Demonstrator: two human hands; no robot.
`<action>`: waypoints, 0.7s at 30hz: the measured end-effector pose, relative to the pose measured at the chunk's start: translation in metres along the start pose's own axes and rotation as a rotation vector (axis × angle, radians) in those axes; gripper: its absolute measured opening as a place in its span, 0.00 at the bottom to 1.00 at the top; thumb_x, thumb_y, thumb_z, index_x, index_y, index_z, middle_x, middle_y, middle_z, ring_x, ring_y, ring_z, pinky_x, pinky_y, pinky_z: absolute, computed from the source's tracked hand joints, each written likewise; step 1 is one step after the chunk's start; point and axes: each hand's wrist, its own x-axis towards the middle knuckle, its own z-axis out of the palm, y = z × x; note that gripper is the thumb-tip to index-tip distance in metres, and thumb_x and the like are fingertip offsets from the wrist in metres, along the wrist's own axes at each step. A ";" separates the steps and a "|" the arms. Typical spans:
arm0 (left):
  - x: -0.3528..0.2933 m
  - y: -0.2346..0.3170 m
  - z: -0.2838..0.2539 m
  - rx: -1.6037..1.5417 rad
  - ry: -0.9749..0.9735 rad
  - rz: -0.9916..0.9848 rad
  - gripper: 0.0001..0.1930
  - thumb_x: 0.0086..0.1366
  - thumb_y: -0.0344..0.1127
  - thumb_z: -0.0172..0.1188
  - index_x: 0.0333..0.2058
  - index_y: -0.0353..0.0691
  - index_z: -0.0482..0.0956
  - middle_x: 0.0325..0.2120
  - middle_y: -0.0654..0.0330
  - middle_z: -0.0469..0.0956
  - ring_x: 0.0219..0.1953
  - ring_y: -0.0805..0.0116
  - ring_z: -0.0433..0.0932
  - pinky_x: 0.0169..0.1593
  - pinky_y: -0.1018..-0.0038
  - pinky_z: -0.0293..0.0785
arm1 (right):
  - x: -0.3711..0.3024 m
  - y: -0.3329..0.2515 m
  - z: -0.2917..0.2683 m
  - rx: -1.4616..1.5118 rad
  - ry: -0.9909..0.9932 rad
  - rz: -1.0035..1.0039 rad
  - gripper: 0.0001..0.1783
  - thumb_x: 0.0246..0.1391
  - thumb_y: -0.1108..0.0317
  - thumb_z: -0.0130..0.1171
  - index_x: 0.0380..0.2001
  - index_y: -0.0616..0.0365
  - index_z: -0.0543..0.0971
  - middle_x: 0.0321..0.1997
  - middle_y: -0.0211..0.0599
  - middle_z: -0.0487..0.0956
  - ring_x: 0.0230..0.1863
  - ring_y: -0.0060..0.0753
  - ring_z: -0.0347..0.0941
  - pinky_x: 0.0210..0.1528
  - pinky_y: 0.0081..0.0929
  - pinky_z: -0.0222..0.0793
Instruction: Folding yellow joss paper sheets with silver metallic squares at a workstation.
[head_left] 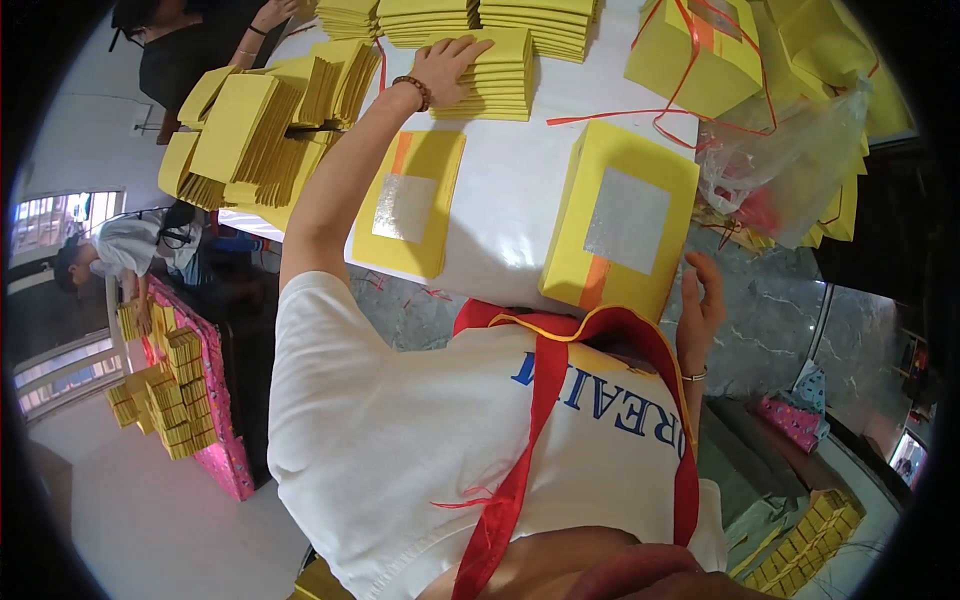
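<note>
My left hand [450,72] reaches to the far side of the white-topped table, its fingers spread flat over a stack of yellow folded paper packets [500,90]. A beaded bracelet is on that wrist. My right hand [703,305] is off the table's near right edge, beside a thick yellow paper bundle [682,200] with a silvery label and an orange strip. Its fingers are loosely bent and apart, with nothing seen in them. Between the two arms lies a thinner yellow packet [447,190] with a similar label and orange strip.
More yellow stacks [240,130] crowd the table's left side. At the far right stand a yellow bundle tied with red string [650,68] and a clear plastic bag [810,150]. One person [190,60] is across the table; another [150,245] works at a pink-covered table [232,460].
</note>
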 end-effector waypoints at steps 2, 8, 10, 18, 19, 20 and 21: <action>-0.007 0.005 -0.007 -0.007 0.109 -0.012 0.39 0.49 0.34 0.60 0.60 0.61 0.54 0.59 0.58 0.57 0.59 0.55 0.57 0.57 0.52 0.54 | -0.002 -0.002 0.000 -0.004 -0.015 -0.024 0.13 0.53 0.70 0.53 0.42 0.59 0.75 0.48 0.39 0.74 0.55 0.36 0.65 0.57 0.32 0.57; -0.056 0.123 -0.035 -0.616 0.280 0.276 0.27 0.48 0.26 0.54 0.52 0.42 0.68 0.49 0.52 0.70 0.51 0.52 0.67 0.56 0.61 0.61 | -0.011 -0.004 0.003 -0.095 -0.059 -0.142 0.12 0.50 0.71 0.55 0.40 0.59 0.76 0.47 0.40 0.74 0.54 0.40 0.66 0.56 0.33 0.58; -0.085 0.172 -0.044 -0.592 0.190 0.417 0.22 0.51 0.29 0.52 0.48 0.42 0.71 0.46 0.54 0.71 0.45 0.54 0.69 0.49 0.64 0.63 | -0.011 -0.002 0.007 -0.153 -0.067 -0.164 0.12 0.49 0.72 0.56 0.39 0.59 0.76 0.45 0.40 0.75 0.53 0.41 0.66 0.56 0.34 0.59; -0.145 0.228 -0.028 -0.345 0.262 0.561 0.21 0.48 0.41 0.61 0.42 0.40 0.74 0.39 0.58 0.71 0.42 0.62 0.69 0.41 0.71 0.66 | -0.003 0.012 0.016 0.056 -0.077 -0.065 0.09 0.52 0.69 0.55 0.37 0.59 0.77 0.42 0.37 0.76 0.49 0.33 0.68 0.52 0.26 0.61; -0.144 0.227 -0.030 -0.359 0.254 0.575 0.21 0.48 0.41 0.61 0.42 0.40 0.74 0.39 0.58 0.71 0.42 0.62 0.69 0.41 0.71 0.66 | -0.002 0.014 0.016 0.141 -0.089 -0.019 0.09 0.54 0.68 0.54 0.37 0.59 0.77 0.42 0.36 0.76 0.48 0.30 0.69 0.52 0.24 0.61; -0.142 0.227 -0.031 -0.388 0.224 0.578 0.21 0.49 0.41 0.61 0.42 0.39 0.74 0.39 0.59 0.71 0.42 0.61 0.69 0.42 0.70 0.67 | -0.004 0.017 0.015 0.134 -0.077 -0.006 0.09 0.54 0.68 0.54 0.37 0.59 0.77 0.42 0.36 0.76 0.48 0.30 0.69 0.52 0.24 0.61; -0.142 0.227 -0.032 -0.407 0.198 0.572 0.21 0.49 0.41 0.61 0.42 0.38 0.74 0.39 0.59 0.71 0.41 0.61 0.69 0.42 0.70 0.67 | -0.004 0.019 0.015 0.193 -0.077 0.013 0.10 0.56 0.66 0.51 0.37 0.60 0.77 0.42 0.34 0.76 0.47 0.27 0.68 0.51 0.23 0.61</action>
